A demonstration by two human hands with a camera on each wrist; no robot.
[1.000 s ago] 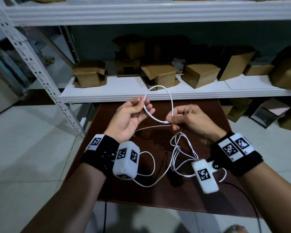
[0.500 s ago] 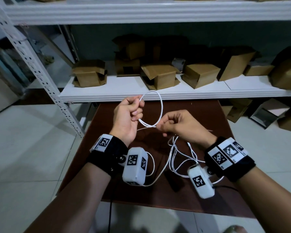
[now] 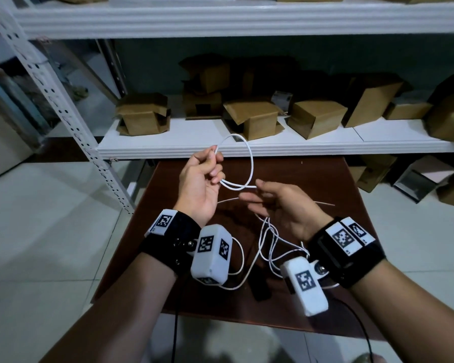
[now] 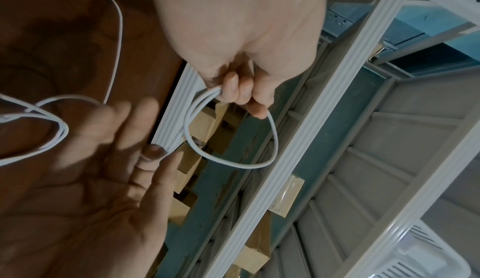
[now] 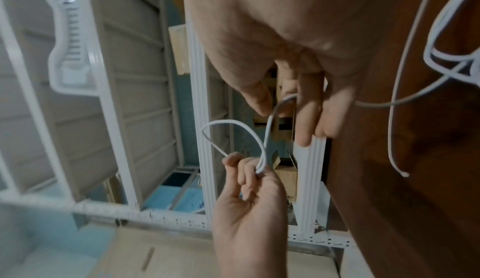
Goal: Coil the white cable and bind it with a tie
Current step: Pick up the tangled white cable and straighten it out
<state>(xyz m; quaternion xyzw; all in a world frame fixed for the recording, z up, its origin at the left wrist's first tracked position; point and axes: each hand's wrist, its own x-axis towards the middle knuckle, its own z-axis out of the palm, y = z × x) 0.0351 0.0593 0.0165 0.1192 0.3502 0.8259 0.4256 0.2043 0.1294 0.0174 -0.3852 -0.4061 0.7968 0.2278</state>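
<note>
Above the brown desk (image 3: 378, 284), my left hand (image 3: 199, 187) pinches the white cable (image 3: 250, 163) where its strands cross, fingers curled tight so the first loop keeps its round shape in the air in front of the shelf (image 3: 325, 146). That hand is the anchor: it grips the gathered turns near the cable's end, leaving the loop free to stand up over the desk. My right hand (image 3: 281, 208) hovers just beside it over the desk, fingers spread and relaxed, closed on nothing; the cable only runs across its fingertips, as I judge, so slack can feed through for another turn. The rest of the cable lies in a loose tangle on the desk beneath my wrists, well short of being coiled. A thin pale strip (image 3: 325, 204), possibly the tie, lies on the desk beyond my right hand; I cannot tell for sure.
</note>
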